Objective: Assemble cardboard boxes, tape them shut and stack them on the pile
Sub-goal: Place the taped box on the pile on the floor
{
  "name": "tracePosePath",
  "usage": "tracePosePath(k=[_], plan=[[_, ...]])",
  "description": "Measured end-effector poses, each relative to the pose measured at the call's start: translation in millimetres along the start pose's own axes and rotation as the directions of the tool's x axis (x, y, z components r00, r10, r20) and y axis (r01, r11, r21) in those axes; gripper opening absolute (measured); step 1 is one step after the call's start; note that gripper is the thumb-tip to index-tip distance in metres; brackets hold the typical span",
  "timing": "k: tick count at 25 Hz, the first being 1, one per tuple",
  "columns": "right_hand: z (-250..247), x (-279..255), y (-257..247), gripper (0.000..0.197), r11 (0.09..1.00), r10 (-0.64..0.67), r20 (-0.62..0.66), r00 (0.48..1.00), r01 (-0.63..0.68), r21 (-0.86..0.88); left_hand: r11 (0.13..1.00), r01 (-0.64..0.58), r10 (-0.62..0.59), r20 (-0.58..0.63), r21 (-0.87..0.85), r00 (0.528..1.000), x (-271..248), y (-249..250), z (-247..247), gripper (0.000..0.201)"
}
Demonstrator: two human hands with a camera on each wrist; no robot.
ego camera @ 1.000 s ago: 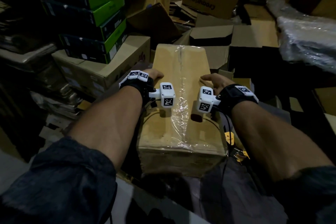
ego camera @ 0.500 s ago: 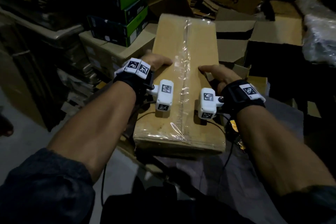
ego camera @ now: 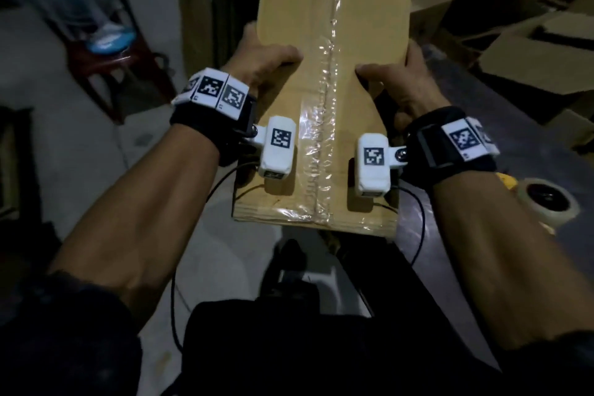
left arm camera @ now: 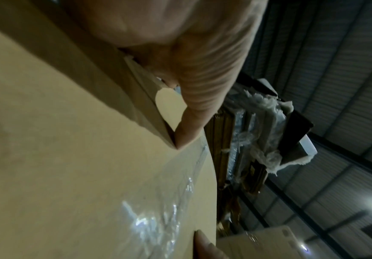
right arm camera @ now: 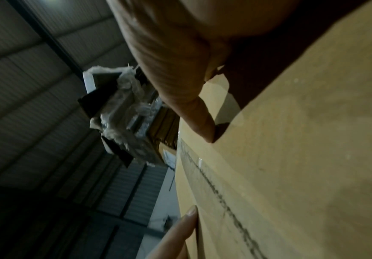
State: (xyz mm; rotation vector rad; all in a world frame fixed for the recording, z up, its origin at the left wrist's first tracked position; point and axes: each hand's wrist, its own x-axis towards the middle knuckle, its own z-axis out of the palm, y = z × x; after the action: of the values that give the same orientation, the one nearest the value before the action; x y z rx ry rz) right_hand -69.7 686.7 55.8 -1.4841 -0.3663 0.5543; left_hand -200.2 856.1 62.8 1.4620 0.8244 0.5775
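Box: a long, plain brown cardboard box [ego camera: 334, 51] held up in the air in front of the person, lengthwise away from them, near end above their lap; its top face carries no print that I can read.
Tape seam: a strip of clear packing tape [ego camera: 324, 125] runs down the middle of the box's top, crinkled and shiny, folding over the near edge.
Left hand: the left hand [ego camera: 257, 61] grasps the box's left side, thumb lying on the top face, fingers wrapped down the side and under, out of sight.
Right hand: the right hand [ego camera: 401, 80] grasps the box's right side the same way, thumb on top pointing toward the seam, fingers curled round the edge.
Wrist gear: black bands with white blocks of square black-and-white code patterns on both wrists; no letters legible on them.
Tape roll: a roll of tape [ego camera: 546, 199] lies low to the right of the box, beside the right forearm.
Other cartons: open brown cartons [ego camera: 527, 51] sit further right of the box; any writing is too dark to read.
Chair: a reddish chair [ego camera: 106, 58] stands to the left of the box, blurred.
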Motion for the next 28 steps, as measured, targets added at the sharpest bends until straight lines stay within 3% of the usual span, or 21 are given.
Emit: tracePosePath(k=[8,12,17,21,24,28], plan=[[115.8,-59.7,71.7,0.071,0.997,0.077,0.260,0.962,-0.073,-0.024,0.997,0.071,-0.079,-0.312,-0.036,0.947,-83.9,-74.7,-132.8,0.080],[171.4,-57.9,107.4,0.082,0.991,0.135,0.305,0.943,-0.123,-0.058,0.993,0.112,-0.117,-0.343,-0.035,0.932,-78.2,-114.0,-185.5,0.081],[247.5,-16.0,155.6,0.077,0.973,0.202,0.328,0.923,-0.152,-0.171,0.973,0.233,-0.217,-0.406,-0.011,0.888,-18.9,-167.2,-249.0,0.084],[306.5,34.8,197.7,0.077,0.945,0.275,0.271,0.922,-0.208,-0.253,0.911,0.403,-0.341,-0.388,0.089,0.856,53.7,-198.0,-286.8,0.100],[337.5,77.4,221.5,0.078,0.904,0.358,0.204,0.911,-0.283,-0.321,0.847,0.492,-0.405,-0.357,0.201,0.842,108.3,-213.8,-303.8,0.097],[362.9,141.5,252.1,0.095,0.846,0.434,0.171,0.885,-0.335,-0.415,0.808,0.544,-0.470,-0.309,0.226,0.827,185.8,-236.3,-315.0,0.099]])
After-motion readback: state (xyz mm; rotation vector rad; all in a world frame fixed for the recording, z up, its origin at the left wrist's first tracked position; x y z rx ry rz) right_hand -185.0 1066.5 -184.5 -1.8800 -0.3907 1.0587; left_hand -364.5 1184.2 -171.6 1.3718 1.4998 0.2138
